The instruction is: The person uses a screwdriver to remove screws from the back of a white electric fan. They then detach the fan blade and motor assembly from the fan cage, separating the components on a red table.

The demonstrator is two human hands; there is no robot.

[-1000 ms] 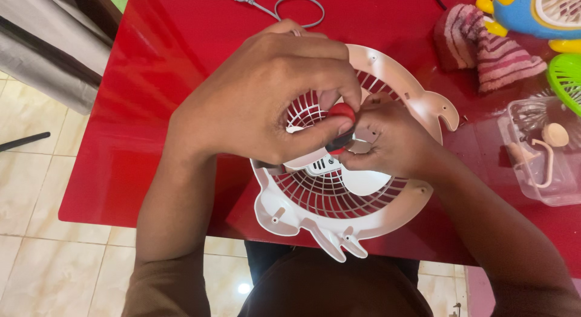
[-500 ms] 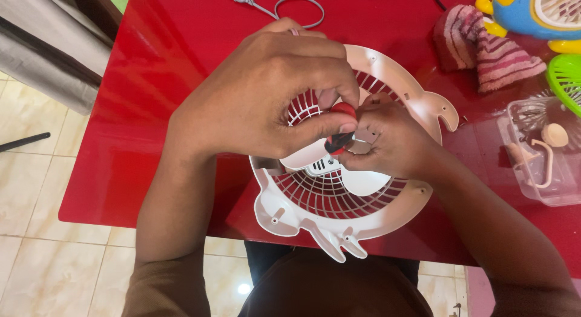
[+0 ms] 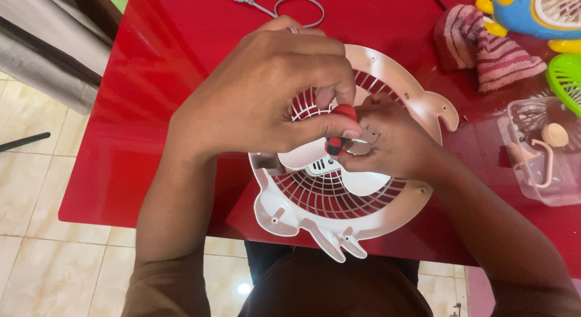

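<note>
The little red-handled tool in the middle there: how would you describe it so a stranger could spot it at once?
On the red table lies a round white fan grille with ear-like tabs. Over its centre, the left hand pinches a small screwdriver while the right hand steadies the part beside it. Its red-and-black handle is the only dark, two-coloured thing against the white plastic.

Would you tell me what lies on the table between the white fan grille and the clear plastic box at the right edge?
In the head view, only bare red table lies between the white fan grille and the clear plastic box.
</note>
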